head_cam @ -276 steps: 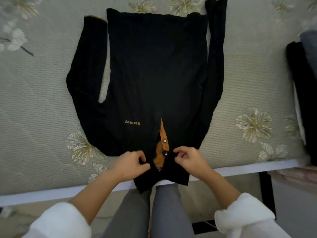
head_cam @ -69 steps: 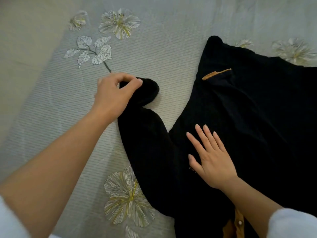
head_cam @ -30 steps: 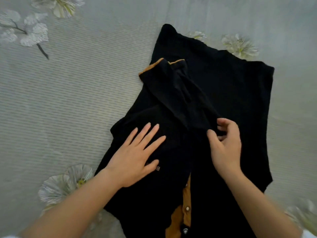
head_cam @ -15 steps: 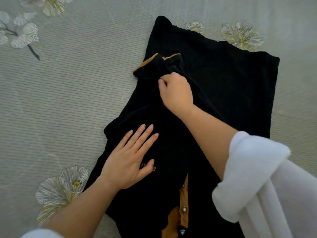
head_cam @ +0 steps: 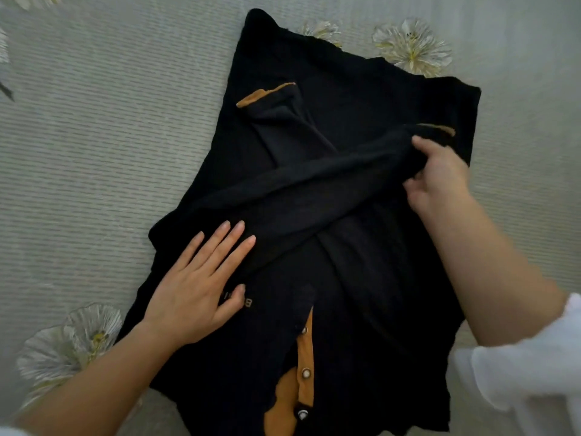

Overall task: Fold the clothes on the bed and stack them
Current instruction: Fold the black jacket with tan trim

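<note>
Sleeves are the news in the head view. Half a second ago only one tan-edged cuff showed on the black shirt point(head_cam: 361, 89). Now a second sleeve point(head_cam: 298, 190) runs over the first sleeve point(head_cam: 283, 127), from the shirt's left side up to its right.

Your right hand point(head_cam: 440, 177) has fingers and thumb curled round that upper sleeve just short of its cuff point(head_cam: 440, 129). Your left hand point(head_cam: 191, 287) lies flat, fingers straight, pressing the chest beside the small logo.

The shirt lies spread on the bed point(head_cam: 94, 152), its buttoned placket point(head_cam: 303, 366) nearest you. With both sleeves in, you likely have the lengthwise folds left, then the stacking.

No basket, box or other container shows here, and no stack either.
</note>
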Action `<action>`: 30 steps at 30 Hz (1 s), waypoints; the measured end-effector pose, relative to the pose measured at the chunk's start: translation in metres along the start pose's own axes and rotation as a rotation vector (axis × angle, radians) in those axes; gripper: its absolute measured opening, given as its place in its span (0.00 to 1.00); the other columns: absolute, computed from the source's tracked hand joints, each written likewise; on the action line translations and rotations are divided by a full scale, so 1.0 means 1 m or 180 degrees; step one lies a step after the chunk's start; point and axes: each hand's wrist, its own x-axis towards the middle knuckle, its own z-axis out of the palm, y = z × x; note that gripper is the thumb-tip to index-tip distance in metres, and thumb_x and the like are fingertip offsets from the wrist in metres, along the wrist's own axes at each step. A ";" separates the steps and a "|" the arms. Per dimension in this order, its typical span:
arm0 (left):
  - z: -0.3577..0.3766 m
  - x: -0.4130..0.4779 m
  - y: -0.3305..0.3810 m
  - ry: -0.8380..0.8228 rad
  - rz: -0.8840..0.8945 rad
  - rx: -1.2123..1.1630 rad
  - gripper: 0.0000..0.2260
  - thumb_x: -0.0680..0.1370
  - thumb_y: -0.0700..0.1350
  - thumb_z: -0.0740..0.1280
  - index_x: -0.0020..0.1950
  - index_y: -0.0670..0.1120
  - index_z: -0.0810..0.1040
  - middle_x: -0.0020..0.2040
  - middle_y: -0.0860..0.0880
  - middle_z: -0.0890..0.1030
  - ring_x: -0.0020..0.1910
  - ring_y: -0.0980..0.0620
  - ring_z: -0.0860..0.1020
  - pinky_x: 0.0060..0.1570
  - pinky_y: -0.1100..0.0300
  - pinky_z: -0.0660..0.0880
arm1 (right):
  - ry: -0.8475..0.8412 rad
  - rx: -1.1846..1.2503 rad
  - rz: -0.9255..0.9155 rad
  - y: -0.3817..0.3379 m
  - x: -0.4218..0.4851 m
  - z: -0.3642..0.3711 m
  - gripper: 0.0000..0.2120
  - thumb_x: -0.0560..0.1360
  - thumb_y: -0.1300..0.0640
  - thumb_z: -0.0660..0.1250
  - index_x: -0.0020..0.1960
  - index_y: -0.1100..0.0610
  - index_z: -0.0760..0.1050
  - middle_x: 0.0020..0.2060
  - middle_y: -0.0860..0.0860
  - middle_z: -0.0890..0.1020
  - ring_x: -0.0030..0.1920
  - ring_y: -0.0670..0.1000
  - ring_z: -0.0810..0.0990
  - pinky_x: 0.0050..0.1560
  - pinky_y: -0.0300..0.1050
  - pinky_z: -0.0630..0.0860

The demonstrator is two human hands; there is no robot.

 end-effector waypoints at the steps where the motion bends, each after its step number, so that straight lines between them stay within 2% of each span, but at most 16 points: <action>1: -0.001 0.000 0.000 0.0023 0.0001 -0.0019 0.29 0.77 0.54 0.55 0.77 0.45 0.56 0.77 0.47 0.58 0.77 0.50 0.55 0.75 0.51 0.51 | 0.0076 -0.0140 -0.0262 -0.005 0.002 0.000 0.11 0.73 0.65 0.69 0.54 0.57 0.78 0.51 0.55 0.84 0.51 0.54 0.83 0.49 0.51 0.82; 4: -0.004 -0.001 0.001 0.0261 0.0044 -0.0202 0.24 0.79 0.48 0.54 0.75 0.45 0.61 0.75 0.47 0.65 0.75 0.50 0.58 0.74 0.50 0.52 | -0.0071 -0.0498 -0.0810 -0.021 0.004 -0.007 0.05 0.74 0.61 0.69 0.46 0.52 0.77 0.45 0.50 0.84 0.48 0.51 0.83 0.43 0.48 0.82; 6: -0.007 -0.004 0.002 0.0406 0.0012 -0.0489 0.23 0.79 0.45 0.54 0.75 0.46 0.63 0.74 0.47 0.66 0.75 0.49 0.59 0.74 0.49 0.53 | -0.0078 -0.0567 -0.0944 -0.024 0.009 -0.017 0.04 0.75 0.60 0.68 0.46 0.52 0.77 0.46 0.51 0.84 0.49 0.52 0.84 0.42 0.49 0.83; 8: -0.009 -0.009 0.006 0.0349 0.0164 -0.0608 0.22 0.81 0.48 0.53 0.75 0.47 0.62 0.75 0.48 0.64 0.76 0.49 0.58 0.75 0.49 0.53 | 0.0119 -0.0755 -0.0874 -0.018 0.016 -0.028 0.03 0.76 0.60 0.67 0.48 0.53 0.77 0.47 0.52 0.83 0.48 0.52 0.83 0.43 0.49 0.82; 9: -0.010 -0.012 0.008 0.0233 0.0323 -0.0572 0.22 0.81 0.50 0.52 0.75 0.49 0.62 0.76 0.48 0.63 0.76 0.49 0.57 0.75 0.49 0.52 | 0.0372 -0.1095 -0.0814 -0.012 0.019 -0.034 0.05 0.77 0.59 0.66 0.53 0.54 0.76 0.49 0.53 0.82 0.50 0.52 0.82 0.48 0.50 0.81; 10: -0.010 -0.016 0.011 0.0090 0.0469 -0.0506 0.22 0.81 0.51 0.52 0.76 0.50 0.62 0.77 0.49 0.61 0.77 0.49 0.55 0.75 0.49 0.51 | 0.0698 -0.1670 -0.0812 -0.005 0.022 -0.040 0.12 0.77 0.56 0.66 0.59 0.57 0.73 0.54 0.55 0.80 0.54 0.53 0.79 0.55 0.50 0.78; 12: -0.010 -0.021 0.013 -0.0075 0.0500 -0.0366 0.24 0.80 0.54 0.53 0.76 0.52 0.61 0.78 0.49 0.57 0.77 0.49 0.53 0.75 0.50 0.48 | 0.1127 -0.3097 -0.1314 0.013 0.013 -0.050 0.26 0.76 0.53 0.66 0.69 0.61 0.66 0.65 0.59 0.72 0.65 0.57 0.71 0.67 0.51 0.67; 13: -0.011 -0.022 0.014 -0.0080 0.0344 -0.0318 0.25 0.80 0.54 0.53 0.77 0.52 0.59 0.78 0.48 0.56 0.78 0.48 0.51 0.75 0.50 0.46 | 0.0979 -0.3630 -0.1805 0.024 0.001 -0.052 0.29 0.76 0.52 0.66 0.72 0.62 0.62 0.70 0.59 0.67 0.69 0.57 0.66 0.69 0.51 0.62; 15: -0.012 -0.024 0.017 -0.0127 -0.0151 -0.0278 0.26 0.80 0.55 0.51 0.78 0.52 0.55 0.79 0.48 0.52 0.78 0.48 0.47 0.75 0.51 0.41 | 0.0082 -0.4237 -0.2574 0.054 -0.030 -0.054 0.32 0.77 0.50 0.64 0.76 0.57 0.58 0.75 0.57 0.59 0.75 0.57 0.57 0.71 0.52 0.56; 17: -0.011 -0.025 0.018 -0.0294 -0.0437 -0.0189 0.27 0.80 0.59 0.45 0.78 0.54 0.49 0.79 0.48 0.46 0.78 0.50 0.41 0.74 0.54 0.34 | -0.0971 -0.4948 -0.2690 0.083 -0.055 -0.058 0.30 0.80 0.46 0.58 0.78 0.50 0.52 0.78 0.53 0.51 0.78 0.54 0.46 0.74 0.53 0.48; 18: -0.009 -0.027 0.018 -0.0370 -0.0466 -0.0140 0.27 0.80 0.60 0.43 0.78 0.55 0.46 0.79 0.49 0.43 0.77 0.51 0.37 0.73 0.56 0.32 | -0.1292 -0.5289 -0.2572 0.094 -0.063 -0.062 0.29 0.81 0.44 0.55 0.78 0.48 0.49 0.78 0.51 0.47 0.78 0.53 0.42 0.75 0.54 0.44; 19: -0.008 -0.027 0.018 -0.0411 -0.0446 -0.0113 0.28 0.79 0.61 0.41 0.78 0.56 0.43 0.79 0.49 0.40 0.76 0.52 0.35 0.72 0.57 0.30 | -0.1409 -0.5455 -0.2451 0.101 -0.069 -0.067 0.29 0.81 0.43 0.52 0.78 0.47 0.47 0.79 0.50 0.45 0.77 0.52 0.40 0.76 0.54 0.42; 21: -0.011 -0.029 0.016 -0.0427 -0.0334 -0.0123 0.28 0.79 0.62 0.40 0.77 0.57 0.41 0.78 0.51 0.38 0.76 0.53 0.33 0.72 0.56 0.30 | -0.1206 -0.5211 -0.2322 0.101 -0.080 -0.079 0.29 0.81 0.44 0.53 0.78 0.48 0.49 0.78 0.50 0.48 0.78 0.51 0.41 0.75 0.54 0.43; 25: -0.028 -0.056 0.015 -0.0506 0.0290 -0.0231 0.28 0.80 0.61 0.48 0.79 0.55 0.49 0.79 0.50 0.45 0.78 0.52 0.41 0.75 0.53 0.39 | -0.0721 -0.4634 -0.2771 0.091 -0.123 -0.139 0.28 0.79 0.50 0.61 0.76 0.55 0.59 0.76 0.55 0.60 0.77 0.54 0.55 0.72 0.57 0.59; 28: -0.032 -0.096 0.011 -0.0715 0.0869 -0.0289 0.31 0.77 0.59 0.56 0.78 0.52 0.54 0.79 0.49 0.51 0.78 0.49 0.48 0.75 0.50 0.46 | -0.1164 -0.5083 -0.3210 0.108 -0.168 -0.207 0.30 0.75 0.53 0.60 0.76 0.56 0.60 0.75 0.56 0.62 0.76 0.55 0.58 0.70 0.59 0.64; 30: -0.031 -0.122 0.007 -0.1003 0.1174 -0.0206 0.35 0.74 0.59 0.61 0.79 0.51 0.53 0.79 0.48 0.51 0.78 0.48 0.49 0.74 0.50 0.47 | -0.1742 -0.5574 -0.3320 0.126 -0.192 -0.247 0.36 0.70 0.56 0.62 0.77 0.54 0.57 0.76 0.56 0.59 0.77 0.56 0.56 0.71 0.58 0.60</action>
